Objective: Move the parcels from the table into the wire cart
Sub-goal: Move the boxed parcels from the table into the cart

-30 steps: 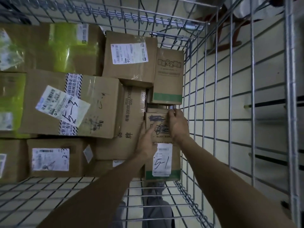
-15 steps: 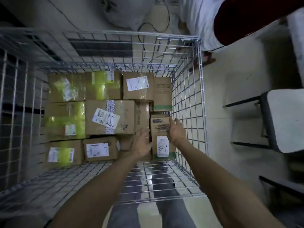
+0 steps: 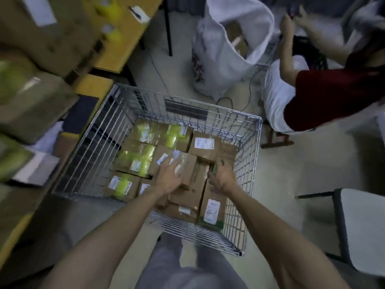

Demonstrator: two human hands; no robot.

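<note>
The wire cart point(image 3: 248, 163) stands on the floor below me and holds several cardboard parcels, some wrapped in yellow-green tape point(image 3: 133, 161). The narrow parcel with a white handwritten label point(image 3: 212, 207) lies at the cart's near right corner. My left hand point(image 3: 169, 176) hovers with spread fingers over a brown box point(image 3: 187, 165) in the middle, holding nothing. My right hand point(image 3: 223, 178) hangs loosely curled above the right-hand parcels, also holding nothing. More parcels point(image 3: 35, 105) are stacked, blurred, on the yellow table point(image 3: 125, 34) at left.
A white sack point(image 3: 225, 57) holding boxes stands beyond the cart. Another person in a red top and white trousers point(image 3: 325, 97) bends at the right. A grey chair point(image 3: 364, 226) sits at the near right. Cables lie on the floor behind the cart.
Both hands have let go of the narrow labelled parcel and risen out of the cart. My view has pulled back and up, so the table at left now shows.
</note>
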